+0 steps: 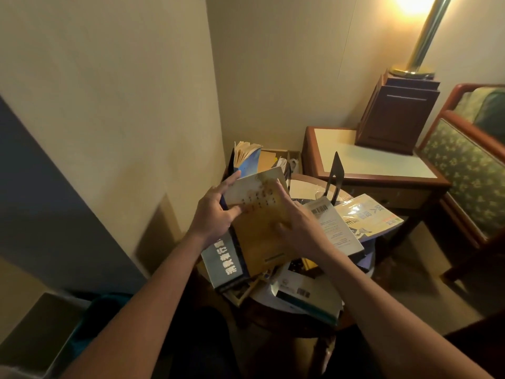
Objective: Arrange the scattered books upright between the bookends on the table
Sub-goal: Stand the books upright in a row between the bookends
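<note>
L grip [216, 212] pinches 1 tan matte paperback [259, 222], tilted above round glossy table [302, 187]; R grip [300, 228] lies flat on cover, fingers straight. At least 4 loose books [337, 233] beneath. 1 thin black bookend [335, 173] upright.

Chinese characters mark the grey book [226, 261] and yellow book [366, 214], illegibly blurred; the white book [338, 233] bears a barcode [319, 208].
</note>
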Available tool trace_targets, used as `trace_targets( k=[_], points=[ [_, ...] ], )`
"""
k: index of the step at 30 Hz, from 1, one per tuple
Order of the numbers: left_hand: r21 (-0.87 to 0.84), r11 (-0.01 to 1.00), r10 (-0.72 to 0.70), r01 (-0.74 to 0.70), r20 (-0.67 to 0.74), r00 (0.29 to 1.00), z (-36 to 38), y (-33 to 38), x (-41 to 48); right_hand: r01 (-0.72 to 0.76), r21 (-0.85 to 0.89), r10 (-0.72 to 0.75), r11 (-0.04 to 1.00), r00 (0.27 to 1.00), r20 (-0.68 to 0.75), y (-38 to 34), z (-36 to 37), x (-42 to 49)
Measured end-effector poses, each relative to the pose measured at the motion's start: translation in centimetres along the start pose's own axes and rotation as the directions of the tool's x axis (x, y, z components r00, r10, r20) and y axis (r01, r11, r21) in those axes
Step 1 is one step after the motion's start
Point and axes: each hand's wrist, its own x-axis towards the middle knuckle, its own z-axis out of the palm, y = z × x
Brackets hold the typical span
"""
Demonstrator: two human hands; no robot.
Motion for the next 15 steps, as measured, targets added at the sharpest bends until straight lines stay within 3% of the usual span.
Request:
trace_targets(
  k=[4, 10, 15],
  points=[
    [0.236, 0.956, 0.213, -0.174, -0.151, 0.965, -0.7, 0.6, 0.0, 0.076, -0.067, -0.080, 0.995, 0.995, -0.064, -1.2, 0.9, 2.4],
    [0.357, 0.890, 0.359, -0.282, -0.168, 0.918, -0.1, -1.0, -1.6, 0.108, 0.008, -0.105, 0.994, 0.983, -0.147, -2.7, 1.8, 4.8],
    [0.338, 0.892, 0.387, -0.300, -0.232, 0.892, 0.4, -0.8, -2.2, 0.057, 0.160, -0.011, 0.985, 0.962, -0.272, -3.5, 2.9, 3.7]
  ],
)
